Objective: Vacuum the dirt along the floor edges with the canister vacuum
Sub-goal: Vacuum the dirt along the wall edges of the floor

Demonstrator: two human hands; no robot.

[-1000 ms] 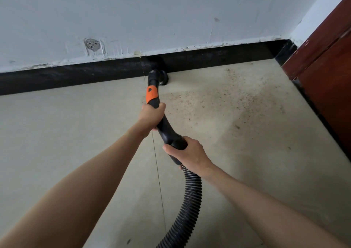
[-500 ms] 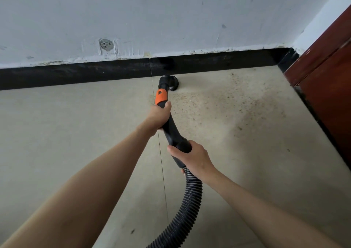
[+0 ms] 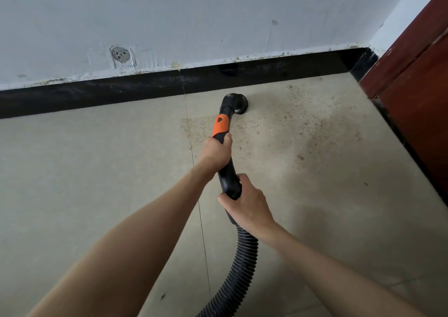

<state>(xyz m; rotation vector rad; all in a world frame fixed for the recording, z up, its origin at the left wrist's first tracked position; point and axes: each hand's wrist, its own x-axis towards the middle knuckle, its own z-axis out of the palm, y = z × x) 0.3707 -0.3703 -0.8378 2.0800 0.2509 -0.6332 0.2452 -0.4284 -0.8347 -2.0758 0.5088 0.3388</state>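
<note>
Nearby, dirt (image 3: 286, 132) between nozzle (image 3: 236, 103) and door (image 3: 417, 69).

Both hands grip the black vacuum wand (image 3: 226, 171): the left hand (image 3: 216, 149) just below its orange collar (image 3: 220, 127), the right hand (image 3: 247, 207) lower, where the ribbed hose (image 3: 238, 273) begins. The nozzle (image 3: 236, 103) rests on dirt-speckled floor (image 3: 303, 134) near the black baseboard (image 3: 121, 93).

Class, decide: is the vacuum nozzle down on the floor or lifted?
Down: the nozzle meets the floor amid dirt.
</note>
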